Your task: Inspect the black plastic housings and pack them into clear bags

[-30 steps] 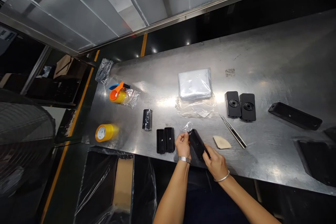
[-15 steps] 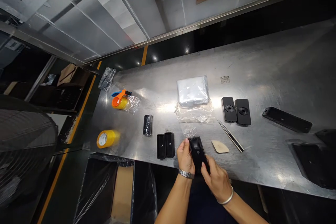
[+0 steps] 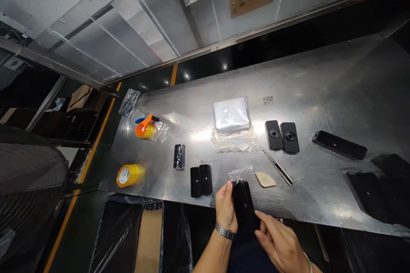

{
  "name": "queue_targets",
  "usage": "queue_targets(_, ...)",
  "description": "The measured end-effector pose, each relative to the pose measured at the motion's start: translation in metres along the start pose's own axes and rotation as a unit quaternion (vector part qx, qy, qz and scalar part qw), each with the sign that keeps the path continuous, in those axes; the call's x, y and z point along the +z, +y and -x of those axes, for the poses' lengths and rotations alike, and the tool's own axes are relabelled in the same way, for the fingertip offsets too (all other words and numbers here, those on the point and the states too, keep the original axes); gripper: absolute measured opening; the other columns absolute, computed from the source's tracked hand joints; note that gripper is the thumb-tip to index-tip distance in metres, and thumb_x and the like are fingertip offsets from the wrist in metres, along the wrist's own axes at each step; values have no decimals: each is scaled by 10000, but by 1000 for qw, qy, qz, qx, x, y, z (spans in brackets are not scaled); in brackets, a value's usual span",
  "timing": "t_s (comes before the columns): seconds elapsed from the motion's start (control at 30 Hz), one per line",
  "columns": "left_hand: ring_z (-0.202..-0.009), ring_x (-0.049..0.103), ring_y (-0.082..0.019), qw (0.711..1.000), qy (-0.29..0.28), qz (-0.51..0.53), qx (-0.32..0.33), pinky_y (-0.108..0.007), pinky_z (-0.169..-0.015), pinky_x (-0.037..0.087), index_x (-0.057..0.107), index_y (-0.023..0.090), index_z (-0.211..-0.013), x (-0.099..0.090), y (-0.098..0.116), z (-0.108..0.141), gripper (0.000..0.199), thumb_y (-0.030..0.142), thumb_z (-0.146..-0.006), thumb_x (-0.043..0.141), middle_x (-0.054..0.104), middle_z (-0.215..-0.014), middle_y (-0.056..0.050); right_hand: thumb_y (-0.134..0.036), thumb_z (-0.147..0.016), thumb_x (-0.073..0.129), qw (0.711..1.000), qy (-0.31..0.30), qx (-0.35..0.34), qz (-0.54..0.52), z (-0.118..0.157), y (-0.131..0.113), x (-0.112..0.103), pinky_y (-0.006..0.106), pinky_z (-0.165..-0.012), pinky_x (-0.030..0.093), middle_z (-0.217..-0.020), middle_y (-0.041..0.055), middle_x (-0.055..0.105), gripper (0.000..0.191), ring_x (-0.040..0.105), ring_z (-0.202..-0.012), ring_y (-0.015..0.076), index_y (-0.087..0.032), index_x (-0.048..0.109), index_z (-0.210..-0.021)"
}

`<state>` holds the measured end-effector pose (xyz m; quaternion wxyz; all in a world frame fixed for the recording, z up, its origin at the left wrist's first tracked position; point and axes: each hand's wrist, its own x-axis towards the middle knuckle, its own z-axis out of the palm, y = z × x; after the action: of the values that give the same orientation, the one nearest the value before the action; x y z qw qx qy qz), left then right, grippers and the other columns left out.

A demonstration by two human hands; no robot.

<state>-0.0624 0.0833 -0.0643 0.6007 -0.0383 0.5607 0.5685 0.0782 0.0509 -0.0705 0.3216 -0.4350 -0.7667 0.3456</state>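
My left hand (image 3: 226,209) grips the left side of a black case (image 3: 245,202) at the table's front edge, thumb near its top corner. Clear plastic film (image 3: 240,173) sticks out past the case's upper end. At the case's lower right side is my right hand (image 3: 278,236), fingers bent; the dark background hides whether it still grips the case. Two open black trays (image 3: 201,180) lie left of my hands. A beige wedge-shaped piece (image 3: 265,179) and a slim metal cutter (image 3: 277,165) lie to the right.
A stack of clear bags (image 3: 231,114) lies mid-table, near two black boxes with round discs (image 3: 282,136). Yellow tape rolls (image 3: 130,175) and a wrapped black piece (image 3: 179,156) are at left. Black cases (image 3: 339,145) lie at right. A plastic-lined box (image 3: 150,239) stands below the table edge.
The black case has moved down toward me and now shows a flatter inner face. My right hand has shifted right and down. The camera view has moved slightly.
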Motion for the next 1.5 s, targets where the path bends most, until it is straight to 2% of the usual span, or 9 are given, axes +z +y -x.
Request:
queue_targets(0.13, -527, 574, -138, 995, -66, -7, -73, -251, -544, 452, 622, 135, -657, -1, 3, 23, 310, 433, -666, 707, 620, -592, -30, -105, -854, 472, 994, 21, 22, -104, -21, -4, -35, 261, -607, 513, -784, 35, 618, 302, 618, -708, 159, -247, 568, -1102)
queue_targets(0.33, -681, 614, -198, 981, -166, -58, -80, -296, -663, 462, 697, 110, -782, -2, 1, 47, 302, 404, -746, 634, 664, -709, -96, -205, -874, 492, 978, -136, 51, -150, -55, -5, -64, 261, -623, 493, -752, 13, 596, 206, 581, -713, 146, -274, 649, -988)
queue_targets(0.6, -621, 543, -174, 970, -203, -97, -91, -300, -641, 408, 702, 79, -715, 1, 3, 58, 421, 496, -687, 655, 616, -631, -74, -253, -876, 488, 969, -232, 52, -64, -64, -15, -79, 270, -626, 427, -722, 30, 595, 158, 553, -700, 157, -192, 632, -897)
queue_targets(0.8, -562, 385, -101, 969, -199, -124, -79, -248, -582, 321, 648, 89, -550, -1, 2, 63, 405, 477, -658, 692, 473, -534, -3, -163, -823, 494, 960, -273, 58, -17, -73, -20, -81, 238, -560, 354, -652, 4, 568, 141, 502, -607, 125, -181, 561, -700)
queue_targets(0.9, -565, 417, -107, 971, -194, -123, -72, -252, -591, 342, 673, 86, -612, -2, 1, 63, 379, 457, -690, 672, 519, -554, -18, -143, -813, 464, 961, -270, 60, -24, -71, -21, -82, 230, -531, 329, -613, -18, 519, 156, 454, -556, 106, -188, 495, -667)
queue_targets(1.03, -665, 553, -169, 977, -162, -132, -35, -311, -727, 410, 714, 91, -785, -6, 2, 63, 311, 388, -755, 629, 650, -678, -80, -179, -851, 431, 966, -247, 55, -48, -59, -19, -85, 224, -507, 320, -569, -48, 426, 175, 396, -508, 94, -202, 435, -678)
queue_targets(1.13, -739, 593, -198, 981, -131, -144, -21, -337, -791, 417, 716, 107, -847, -8, 2, 65, 277, 356, -770, 622, 687, -742, -92, -165, -865, 419, 974, -218, 5, -53, -47, -19, -83, 232, -502, 320, -578, -39, 428, 179, 412, -519, 100, -202, 429, -690)
queue_targets(1.33, -796, 609, -222, 976, -92, -199, -1, -350, -814, 426, 713, 114, -850, -15, 0, 77, 288, 375, -767, 622, 707, -797, -103, -57, -820, 411, 985, -110, -116, -59, -29, -30, -76, 258, -572, 408, -645, 19, 554, 159, 526, -596, 139, -173, 520, -817)
queue_targets(1.5, -863, 604, -235, 976, -74, -207, -1, -353, -844, 425, 709, 132, -872, -25, 0, 88, 294, 390, -760, 624, 707, -870, -99, -51, -818, 389, 985, -75, -150, -40, -18, -38, -67, 260, -553, 426, -602, 13, 553, 194, 535, -554, 140, -172, 538, -802)
